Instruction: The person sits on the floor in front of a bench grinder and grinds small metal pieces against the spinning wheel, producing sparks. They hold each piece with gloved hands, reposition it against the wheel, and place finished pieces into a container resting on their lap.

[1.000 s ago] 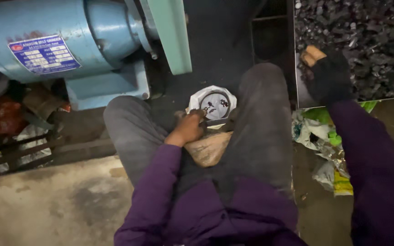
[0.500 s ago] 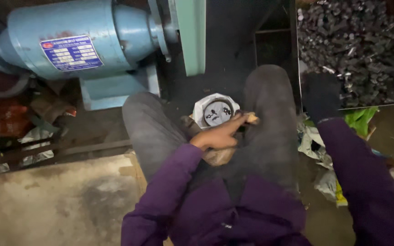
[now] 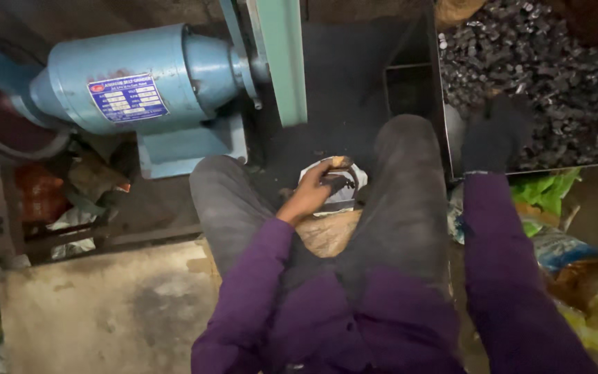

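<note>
Floor (image 3: 105, 312): bare concrete patch lower left, dusty, stained. Dark strip (image 3: 340, 83) runs fwd between the knees. Blue motor unit (image 3: 147, 83) sits on its base at upper left, w/ green upright panel (image 3: 278, 55) just beside it. Rags & scrap litter (image 3: 70, 194) under motor's left end. Metal bin (image 3: 444, 104) of small dark metal pieces (image 3: 548, 76) at upper right. Crumpled green/yellow wrappers (image 3: 562, 228) on floor below bin.

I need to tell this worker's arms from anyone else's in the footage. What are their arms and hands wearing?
Both arms wear long purple sleeves. The left hand is bare and grimy; the right hand wears a dark glove.
</note>
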Demonstrator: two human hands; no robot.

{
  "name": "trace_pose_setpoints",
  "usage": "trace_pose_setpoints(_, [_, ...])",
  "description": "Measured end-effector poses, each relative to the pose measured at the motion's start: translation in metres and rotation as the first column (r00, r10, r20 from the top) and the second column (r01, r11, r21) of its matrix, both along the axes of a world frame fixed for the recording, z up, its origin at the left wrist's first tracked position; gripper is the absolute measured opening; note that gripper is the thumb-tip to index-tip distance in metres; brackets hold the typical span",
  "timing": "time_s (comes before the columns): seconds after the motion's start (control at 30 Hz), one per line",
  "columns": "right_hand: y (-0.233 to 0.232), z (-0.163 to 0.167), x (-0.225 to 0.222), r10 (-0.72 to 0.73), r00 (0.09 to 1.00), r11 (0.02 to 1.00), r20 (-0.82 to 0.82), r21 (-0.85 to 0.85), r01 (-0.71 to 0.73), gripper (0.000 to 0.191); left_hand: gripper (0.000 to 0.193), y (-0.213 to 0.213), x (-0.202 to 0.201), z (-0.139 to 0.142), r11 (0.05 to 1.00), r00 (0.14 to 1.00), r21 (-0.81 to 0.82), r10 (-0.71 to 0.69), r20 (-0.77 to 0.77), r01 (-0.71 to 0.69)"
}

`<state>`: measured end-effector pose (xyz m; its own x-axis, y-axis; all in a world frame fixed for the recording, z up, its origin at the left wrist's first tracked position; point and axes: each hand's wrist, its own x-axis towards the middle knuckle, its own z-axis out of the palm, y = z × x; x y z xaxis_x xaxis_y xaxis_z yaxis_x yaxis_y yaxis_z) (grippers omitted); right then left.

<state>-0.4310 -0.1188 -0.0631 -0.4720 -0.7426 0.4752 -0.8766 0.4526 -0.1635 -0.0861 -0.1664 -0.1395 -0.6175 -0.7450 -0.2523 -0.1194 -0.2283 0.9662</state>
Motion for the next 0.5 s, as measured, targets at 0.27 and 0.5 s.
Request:
trace_pose_setpoints(0.27, [-0.043, 0.003, 0.17, 0.493, 0.265, 0.78, 0.829, -0.286, -0.557, 0.021, 0.032, -0.017, -0.01, 0.014, 0.874, 0.848, 0.088, 0.484, -0.216, -0.477])
trace_pose_setpoints(0.5, [-0.032, -0.042, 0.203, -0.152, -0.369, 0.764, 0.917, -0.127, -0.632, 0.019, 0.035, -0.015, 0.031, 0.009, 0.875, 0.868, 0.252, 0.462, -0.184, -0.413])
